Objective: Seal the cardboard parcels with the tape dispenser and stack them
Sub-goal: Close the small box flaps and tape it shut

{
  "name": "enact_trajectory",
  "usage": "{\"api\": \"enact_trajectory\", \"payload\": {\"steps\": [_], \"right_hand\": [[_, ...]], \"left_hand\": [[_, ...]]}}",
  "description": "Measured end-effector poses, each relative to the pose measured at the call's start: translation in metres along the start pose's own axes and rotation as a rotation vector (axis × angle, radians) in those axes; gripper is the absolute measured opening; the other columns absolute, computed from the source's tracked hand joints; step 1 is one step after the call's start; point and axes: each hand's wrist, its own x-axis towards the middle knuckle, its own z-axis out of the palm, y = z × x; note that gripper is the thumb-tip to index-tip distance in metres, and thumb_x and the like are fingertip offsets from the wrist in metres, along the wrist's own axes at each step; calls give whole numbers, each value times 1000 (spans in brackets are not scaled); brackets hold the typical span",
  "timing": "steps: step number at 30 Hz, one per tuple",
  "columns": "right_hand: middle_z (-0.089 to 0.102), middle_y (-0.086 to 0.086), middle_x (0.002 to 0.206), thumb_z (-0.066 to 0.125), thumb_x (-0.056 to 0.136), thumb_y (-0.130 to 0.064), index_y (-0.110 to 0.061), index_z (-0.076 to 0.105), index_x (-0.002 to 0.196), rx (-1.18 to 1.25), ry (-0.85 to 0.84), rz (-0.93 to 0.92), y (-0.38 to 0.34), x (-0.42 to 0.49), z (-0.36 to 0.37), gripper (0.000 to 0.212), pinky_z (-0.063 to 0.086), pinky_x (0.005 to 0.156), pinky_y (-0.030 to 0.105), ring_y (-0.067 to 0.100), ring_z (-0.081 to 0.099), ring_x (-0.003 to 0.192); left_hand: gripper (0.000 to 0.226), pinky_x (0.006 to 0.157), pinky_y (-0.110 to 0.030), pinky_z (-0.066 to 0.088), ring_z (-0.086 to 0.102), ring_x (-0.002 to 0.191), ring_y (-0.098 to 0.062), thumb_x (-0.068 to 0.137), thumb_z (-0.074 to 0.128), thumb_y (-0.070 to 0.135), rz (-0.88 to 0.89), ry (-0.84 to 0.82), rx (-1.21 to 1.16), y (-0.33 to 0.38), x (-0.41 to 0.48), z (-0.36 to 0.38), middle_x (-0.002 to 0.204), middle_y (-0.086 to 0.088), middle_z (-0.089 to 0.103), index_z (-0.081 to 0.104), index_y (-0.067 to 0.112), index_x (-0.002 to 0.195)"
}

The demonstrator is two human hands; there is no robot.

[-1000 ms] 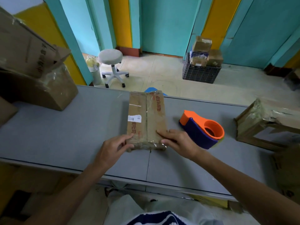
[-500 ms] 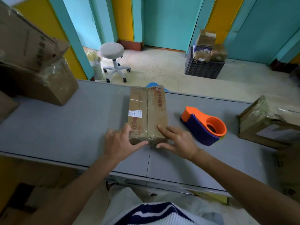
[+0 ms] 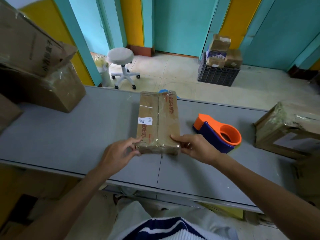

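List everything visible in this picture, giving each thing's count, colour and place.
parcel: one, brown, taped, table centre
tape dispenser: one, orange and blue, right of parcel
table: one, grey, across the view
left boxes: at least two, brown, stacked at table's left
right box: one, brown, table's right end
stool: one, white, floor beyond table
crate: one, dark, floor, holding small boxes
left hand: one, grips parcel's near left corner
right hand: one, grips parcel's near right corner

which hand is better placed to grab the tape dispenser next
Right. The right hand grips the parcel at its near right corner, and the tape dispenser lies just beside it. The left hand holds the left corner, with the parcel in between.
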Motion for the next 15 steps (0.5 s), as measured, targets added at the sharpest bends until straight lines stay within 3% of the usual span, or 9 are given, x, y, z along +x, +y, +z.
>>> {"api": "enact_trajectory", "payload": {"steps": [2, 4, 6, 7, 9, 11, 13, 15], "right_hand": [[67, 6, 80, 71, 73, -15, -8, 63, 121, -167, 77, -56, 1, 1, 8, 50, 50, 59, 28, 23, 63, 66], [66, 4, 75, 68, 69, -18, -8, 67, 114, -228, 174, -29, -4, 1, 19, 47, 51, 51, 28, 23, 63, 62], [67, 6, 78, 66, 69, -16, -8, 66, 113, -178, 214, 14, -8, 0, 24, 45, 53, 56, 30, 23, 62, 65], [67, 7, 80, 67, 70, -16, -7, 65, 115, -135, 200, 13, -10, 0, 24, 45, 52, 61, 27, 20, 61, 67], [62, 3, 79, 75, 72, -20, -5, 63, 118, -24, 111, 16, -10, 1, 16, 49, 42, 66, 9, 11, 54, 65], [60, -1, 78, 79, 73, -26, -6, 63, 119, -3, 74, 71, -8, 7, 8, 52, 39, 67, 5, 8, 53, 65], [69, 3, 81, 75, 76, -30, -8, 67, 114, -84, 155, 84, -9, 10, 13, 45, 49, 68, 16, 17, 63, 68], [73, 6, 87, 71, 74, -31, -7, 70, 107, -143, 254, 73, -10, 8, 22, 41, 55, 64, 30, 21, 68, 69]], "left_hand": [[39, 53, -11, 40, 57, 59, 1, 76, 73, 22, 15, 37, 78, -2, 5, 4, 75, 16, 66, 58, 31, 112], [34, 45, -14, 43, 59, 49, -11, 74, 67, 28, 12, 102, 147, -2, 6, 15, 68, 6, 69, 51, 29, 104], [33, 41, -20, 46, 58, 47, -13, 74, 68, 27, -9, 154, 130, -1, 2, 24, 66, 0, 68, 49, 27, 101], [37, 43, -21, 47, 55, 48, -10, 73, 72, 27, -24, 163, 86, 0, 1, 26, 65, 0, 67, 48, 28, 101], [46, 47, -18, 45, 50, 49, -3, 67, 78, 37, -38, 157, 39, 2, 2, 25, 63, 4, 63, 47, 30, 101], [44, 41, -21, 44, 51, 44, -6, 68, 66, 59, -28, 196, 100, 4, 8, 23, 58, 6, 62, 46, 29, 92], [47, 38, -20, 40, 53, 38, -13, 74, 44, 72, -28, 240, 163, 7, 16, 23, 53, 5, 62, 43, 26, 86], [49, 36, -19, 38, 52, 35, -16, 80, 34, 73, -7, 265, 215, 6, 18, 26, 48, 4, 59, 43, 25, 86]]}}
